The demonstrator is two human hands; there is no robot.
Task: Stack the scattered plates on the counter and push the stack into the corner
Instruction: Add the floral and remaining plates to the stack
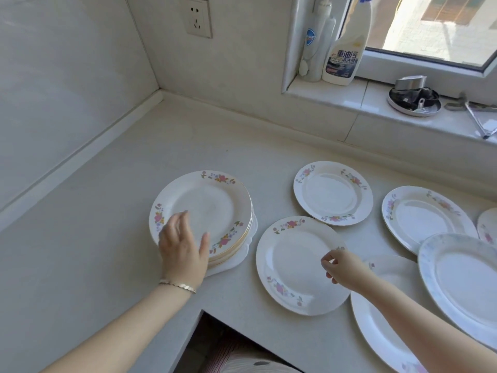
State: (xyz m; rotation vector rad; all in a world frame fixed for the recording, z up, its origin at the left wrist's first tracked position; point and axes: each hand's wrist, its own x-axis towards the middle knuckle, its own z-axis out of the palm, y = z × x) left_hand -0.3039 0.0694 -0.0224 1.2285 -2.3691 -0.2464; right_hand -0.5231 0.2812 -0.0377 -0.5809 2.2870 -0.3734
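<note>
A stack of white floral-rimmed plates [212, 203] sits at mid-counter on a plain white plate. My left hand [183, 246] rests open on the stack's near rim, fingers spread. Just right of the stack lies a single floral plate [295, 265]. My right hand [341, 267] pinches that plate's right rim between thumb and fingers. More loose plates lie to the right: one behind [333, 193], one farther right [425, 216], a large pale one [462, 281], and one partly under my right forearm [376, 327]. The counter corner [161, 92] lies at the far left.
A windowsill at the back right holds two cleaning bottles [347, 47], a round metal tin [414, 99] and tongs [476, 117]. A wall socket [197, 17] sits above the corner. The counter's front edge has a cut-out [204, 316] near my left forearm.
</note>
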